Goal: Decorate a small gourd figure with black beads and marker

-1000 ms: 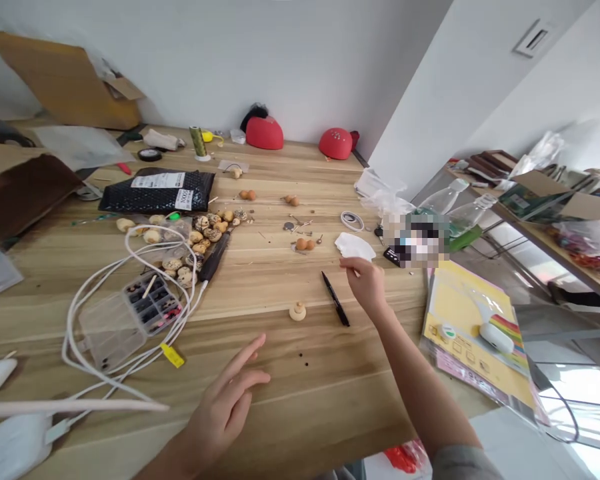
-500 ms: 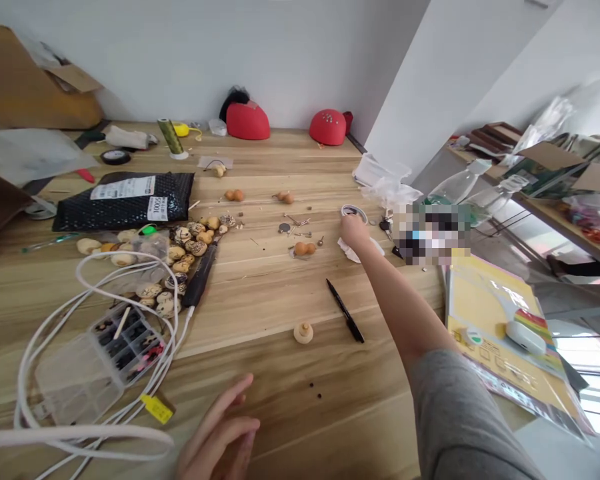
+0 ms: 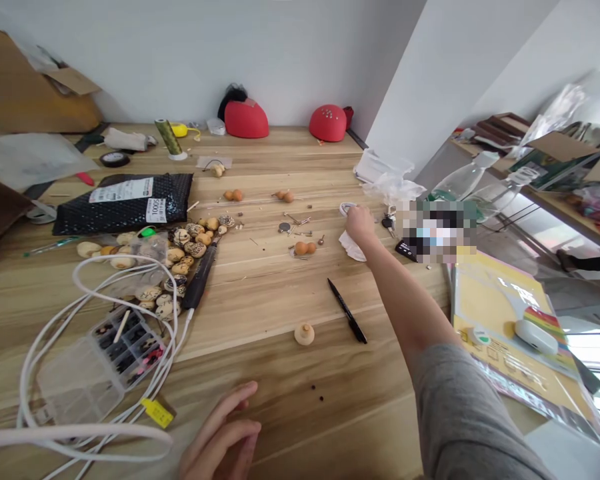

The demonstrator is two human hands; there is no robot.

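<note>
My right hand (image 3: 360, 224) reaches far across the table, knuckles up and fingers curled down. It partly covers a white ring like a roll of tape (image 3: 347, 208) and lies beside a crumpled white tissue (image 3: 351, 245); what its fingers hold, if anything, is hidden. My left hand (image 3: 223, 433) rests low at the front edge of the view, fingers apart and nothing in them. Between the hands are a small pale wooden gourd-like piece (image 3: 305, 334), a black pen (image 3: 347, 311) and two tiny black beads (image 3: 321, 399).
At left lie a white cable (image 3: 80, 287), a compartment box of small parts (image 3: 125, 343), a black tool (image 3: 200, 277), several painted gourds (image 3: 180, 257) and a black parcel (image 3: 125, 200). Brown gourds (image 3: 305, 248) dot the middle. Red domes (image 3: 327, 124) stand behind; yellow packs (image 3: 505, 327) lie right.
My right hand has shifted slightly right and away from me, covering more of the ring's right side. My left hand has barely moved. The view has turned a little.
</note>
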